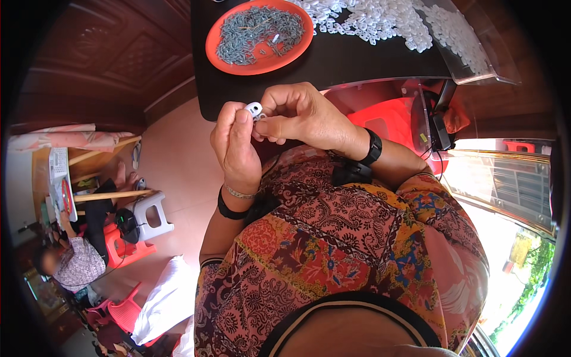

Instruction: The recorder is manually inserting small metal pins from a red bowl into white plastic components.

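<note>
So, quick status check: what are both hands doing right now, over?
Left hand and right hand both pinching one small white plastic piece. Held above lap, off the black table. Nothing in the way.

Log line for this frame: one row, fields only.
left hand: pinches small white plastic piece | right hand: fingertips on same piece | black table: orange plate of grey parts, white pieces heap

white clip [254,109] half hidden by fingers, pile [380,21] cut off
</note>
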The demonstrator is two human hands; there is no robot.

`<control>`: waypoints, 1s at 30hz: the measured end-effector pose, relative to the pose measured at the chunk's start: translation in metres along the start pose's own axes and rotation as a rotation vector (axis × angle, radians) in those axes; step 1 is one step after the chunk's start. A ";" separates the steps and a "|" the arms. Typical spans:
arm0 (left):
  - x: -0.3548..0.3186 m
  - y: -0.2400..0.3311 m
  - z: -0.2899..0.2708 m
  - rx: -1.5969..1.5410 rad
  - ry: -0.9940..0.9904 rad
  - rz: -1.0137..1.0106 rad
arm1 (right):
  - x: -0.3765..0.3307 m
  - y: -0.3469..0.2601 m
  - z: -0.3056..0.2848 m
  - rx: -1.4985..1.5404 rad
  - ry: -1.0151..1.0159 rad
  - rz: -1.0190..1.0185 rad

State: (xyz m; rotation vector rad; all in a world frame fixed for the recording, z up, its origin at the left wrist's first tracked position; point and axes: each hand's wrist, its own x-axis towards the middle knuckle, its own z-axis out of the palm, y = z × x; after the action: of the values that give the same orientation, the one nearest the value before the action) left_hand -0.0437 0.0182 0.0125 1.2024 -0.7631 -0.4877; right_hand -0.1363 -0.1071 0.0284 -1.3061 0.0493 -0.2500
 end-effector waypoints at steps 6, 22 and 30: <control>0.000 -0.003 -0.004 0.016 -0.028 -0.005 | 0.001 -0.001 0.000 0.046 0.005 0.015; 0.002 -0.001 0.005 0.030 0.056 -0.081 | -0.003 -0.007 -0.002 -0.425 0.109 -0.176; 0.004 0.002 0.000 -0.044 -0.039 -0.135 | -0.001 -0.002 -0.004 -0.807 0.152 -0.544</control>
State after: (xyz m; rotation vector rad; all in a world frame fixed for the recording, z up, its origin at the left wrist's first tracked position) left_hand -0.0414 0.0160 0.0152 1.2112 -0.7037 -0.6381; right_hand -0.1384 -0.1111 0.0294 -2.0901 -0.0890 -0.8567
